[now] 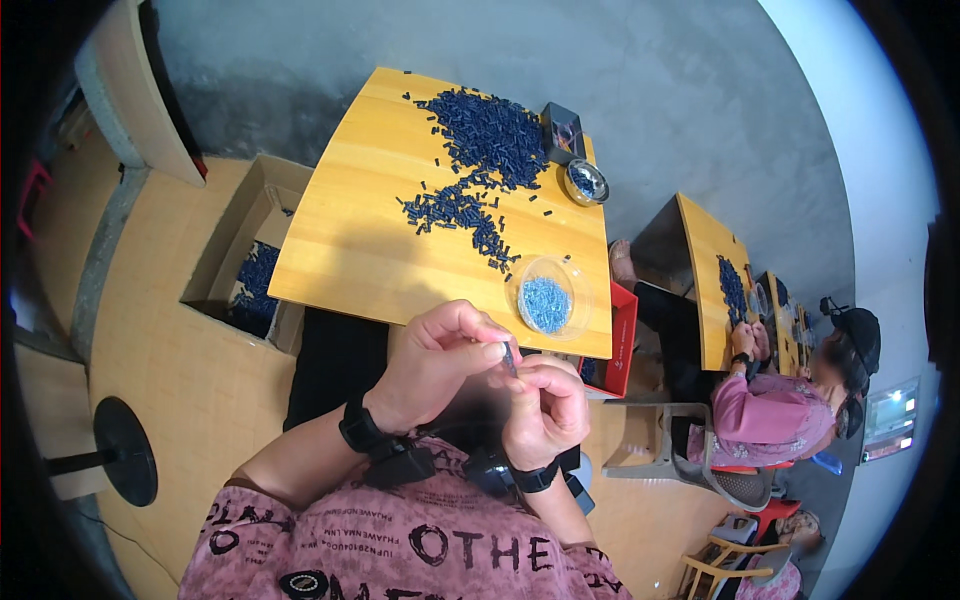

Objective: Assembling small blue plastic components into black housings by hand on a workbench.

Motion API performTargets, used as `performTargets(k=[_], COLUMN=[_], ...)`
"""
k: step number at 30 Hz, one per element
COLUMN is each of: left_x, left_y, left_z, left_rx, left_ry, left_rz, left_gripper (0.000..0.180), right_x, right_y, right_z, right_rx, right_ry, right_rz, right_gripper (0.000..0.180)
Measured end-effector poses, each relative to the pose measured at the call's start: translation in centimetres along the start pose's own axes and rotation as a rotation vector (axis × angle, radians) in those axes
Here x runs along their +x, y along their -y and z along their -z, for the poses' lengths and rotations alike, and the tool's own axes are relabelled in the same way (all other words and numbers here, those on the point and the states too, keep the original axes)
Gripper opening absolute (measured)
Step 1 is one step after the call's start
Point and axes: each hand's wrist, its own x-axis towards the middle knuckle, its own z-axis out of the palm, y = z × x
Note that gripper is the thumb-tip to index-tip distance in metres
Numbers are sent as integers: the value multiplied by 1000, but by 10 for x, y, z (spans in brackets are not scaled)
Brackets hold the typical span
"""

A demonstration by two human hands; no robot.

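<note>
My left hand [430, 358] and my right hand [550, 408] meet just off the near edge of the wooden table [345, 235]. Between their fingertips is a small, dark, tube-like piece [510, 360]. The left thumb and fingers pinch its upper part, and the right thumb and fingers close on its lower end. A clear round tub [547, 303] with tiny light-blue pieces stands beyond the right hand, at the table's near right. Farther back, a large heap of dark blue short cylindrical pieces [485, 135] spreads toward the tub.
At the table's far right are a black box [563, 132] and a metal bowl [586, 183]. An open cardboard box [205, 272] with dark pieces stands left on the floor; a red box [622, 335] sits right. A co-worker [755, 415] sits at another table, hands by dark pieces.
</note>
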Motion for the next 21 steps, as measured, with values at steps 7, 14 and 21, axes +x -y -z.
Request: performTargets(k=[7,14,21], left_x=[-2,-3,-3], left_y=[1,3,2], left_z=[-1,-5,-5], left_rx=[-69,-154,-178], left_ry=[-28,-58,-54], left_rz=[-13,23,36], left_gripper=[8,8,8], right_x=[9,8,8], right_y=[2,2,2], right_z=[0,2,4], right_rx=[131,117,-30], right_ry=[53,26,52], right_rz=[-36,-58,7], right_gripper=[12,12,10])
